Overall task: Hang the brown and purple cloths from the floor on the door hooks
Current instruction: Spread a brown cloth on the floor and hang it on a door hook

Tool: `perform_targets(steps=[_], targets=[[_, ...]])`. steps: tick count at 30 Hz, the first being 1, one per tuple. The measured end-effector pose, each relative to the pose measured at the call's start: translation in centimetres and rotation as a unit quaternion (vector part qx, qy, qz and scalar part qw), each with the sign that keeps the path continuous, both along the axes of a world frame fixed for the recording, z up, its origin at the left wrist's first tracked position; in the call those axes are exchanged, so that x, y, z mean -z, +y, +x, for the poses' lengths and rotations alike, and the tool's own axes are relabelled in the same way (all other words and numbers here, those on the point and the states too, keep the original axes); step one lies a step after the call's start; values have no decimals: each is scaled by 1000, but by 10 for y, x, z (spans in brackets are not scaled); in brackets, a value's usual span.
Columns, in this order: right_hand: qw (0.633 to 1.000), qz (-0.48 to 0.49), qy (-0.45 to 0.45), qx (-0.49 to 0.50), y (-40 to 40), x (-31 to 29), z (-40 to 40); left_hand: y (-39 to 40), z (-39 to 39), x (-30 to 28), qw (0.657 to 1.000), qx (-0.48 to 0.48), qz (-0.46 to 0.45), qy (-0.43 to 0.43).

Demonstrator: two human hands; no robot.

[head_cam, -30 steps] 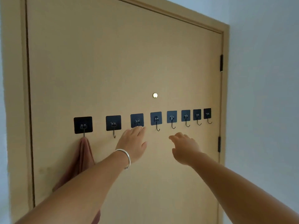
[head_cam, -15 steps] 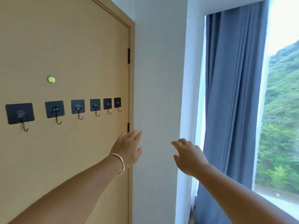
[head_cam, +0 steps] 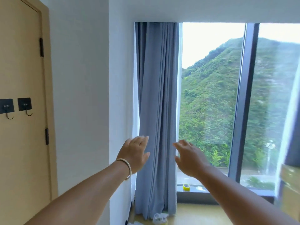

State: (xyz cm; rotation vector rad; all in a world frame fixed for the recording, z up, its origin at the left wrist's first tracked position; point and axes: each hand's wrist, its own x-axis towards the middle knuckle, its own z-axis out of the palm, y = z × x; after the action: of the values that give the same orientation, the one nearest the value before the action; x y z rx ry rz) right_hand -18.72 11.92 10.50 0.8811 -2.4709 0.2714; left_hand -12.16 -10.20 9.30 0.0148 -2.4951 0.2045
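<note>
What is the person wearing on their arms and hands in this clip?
Both forearms are bare, with no sleeves in view. The left hand has a thin silver-coloured bangle around its wrist. The right hand and its wrist carry nothing: no glove, watch or visible ring on either hand's fingers.

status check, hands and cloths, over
Left hand and right hand open, holding nothing. No cloth in view. Two door hooks bare. Nothing in the way.

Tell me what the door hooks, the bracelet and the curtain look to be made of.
Door hooks: dark bent wire on glossy black plates, probably metal and plastic. Bracelet: thin shiny silver band, likely metal. Curtain: matte grey-blue fabric, hanging in soft folds.
</note>
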Motion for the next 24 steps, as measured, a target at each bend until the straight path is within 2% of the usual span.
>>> perform_targets(steps=[10,18,24], targets=[[986,-22,-18,164,206,27,-2,201,-53,21,990,105,-2,-92],[958,-32,-24,284,339,54,35,338,-57,25,972,212,-9,-98],[929,-53,-17,365,412,75,69,437,-69,42,946,305,-15,-107]])
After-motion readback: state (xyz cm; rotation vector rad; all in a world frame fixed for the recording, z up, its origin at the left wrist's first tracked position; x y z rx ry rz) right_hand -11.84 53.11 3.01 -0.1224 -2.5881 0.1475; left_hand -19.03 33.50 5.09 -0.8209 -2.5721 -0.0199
